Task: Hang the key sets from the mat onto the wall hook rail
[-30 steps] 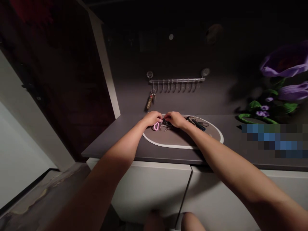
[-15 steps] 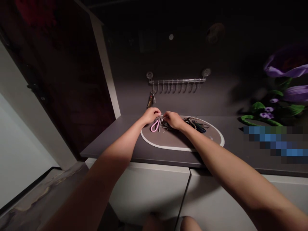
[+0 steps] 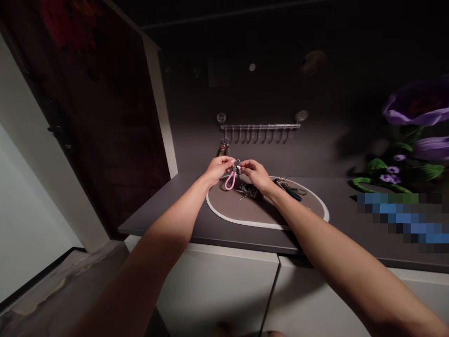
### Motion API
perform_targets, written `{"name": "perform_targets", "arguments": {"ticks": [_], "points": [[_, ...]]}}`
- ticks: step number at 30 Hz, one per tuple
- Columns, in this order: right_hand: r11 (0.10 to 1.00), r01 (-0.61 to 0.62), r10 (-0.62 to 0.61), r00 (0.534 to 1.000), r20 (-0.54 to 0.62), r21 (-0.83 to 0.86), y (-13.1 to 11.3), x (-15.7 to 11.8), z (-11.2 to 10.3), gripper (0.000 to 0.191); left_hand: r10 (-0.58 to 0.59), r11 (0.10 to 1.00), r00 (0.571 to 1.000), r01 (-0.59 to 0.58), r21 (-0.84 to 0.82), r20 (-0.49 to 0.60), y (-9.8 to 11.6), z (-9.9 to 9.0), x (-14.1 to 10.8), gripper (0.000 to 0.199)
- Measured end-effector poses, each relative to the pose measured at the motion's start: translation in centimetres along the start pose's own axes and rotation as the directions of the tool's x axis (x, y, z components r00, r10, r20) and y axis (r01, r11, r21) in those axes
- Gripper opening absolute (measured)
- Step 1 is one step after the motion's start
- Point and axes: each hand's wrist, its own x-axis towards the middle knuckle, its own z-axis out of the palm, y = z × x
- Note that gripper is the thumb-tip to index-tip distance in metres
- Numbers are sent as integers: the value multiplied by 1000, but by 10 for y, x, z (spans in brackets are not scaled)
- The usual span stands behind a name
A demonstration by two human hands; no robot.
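Silver key ring (image 3: 237,163) is pinched between the fingertips of the left hand (image 3: 215,170) and right hand (image 3: 259,175), raised over the oval mat's (image 3: 245,213) back-left rim. Its pink loop strap (image 3: 230,181) points down, long axis nearly upright, bottom leaning slightly left. One key set (image 3: 222,150) already hangs at the hook rack's (image 3: 261,126) left end; loose keys (image 3: 248,190) lie on the mat, between the countertop's (image 3: 150,206) front and back edges.

No readable text. Faint small print on white rim of brown oval mat (image 3: 224,216), at near side: too small to read. Brown key fob with red spot (image 3: 222,150), at left end of clear plastic hook rail (image 3: 259,127): lower part hidden, any lettering unreadable.
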Motion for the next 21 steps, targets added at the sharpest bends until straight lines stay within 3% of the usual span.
{"name": "perform_targets", "arguments": {"ticks": [7,21], "points": [[993,-6,10,999,-38,117,-12,-4,1,18,0,993,1000,-2,-118,-14,2,2,-1,20],[996,72,-70,997,-31,54,-13,-3,-1,34,-18,982,999,25,-188,39,6,5,-6,24]]}}
